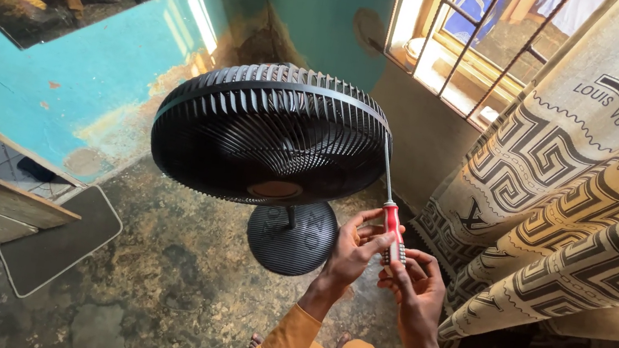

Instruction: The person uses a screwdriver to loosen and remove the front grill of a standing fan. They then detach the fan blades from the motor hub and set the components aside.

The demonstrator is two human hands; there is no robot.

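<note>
A black standing fan (270, 133) with a round grille tilts toward me on its round base (291, 237). A screwdriver (392, 224) with a red and white handle has its long metal shaft reaching up to the right rim of the grille. My left hand (353, 251) grips the handle's upper part. My right hand (412, 285) holds the handle's lower end. Both arms wear orange sleeves.
A worn concrete floor (168, 284) lies below, with a dark mat (63, 243) at left. A patterned beige and black curtain (593, 211) hangs at right. A barred window (472, 34) is behind the fan. Turquoise wall (26, 79) and a mirror at left.
</note>
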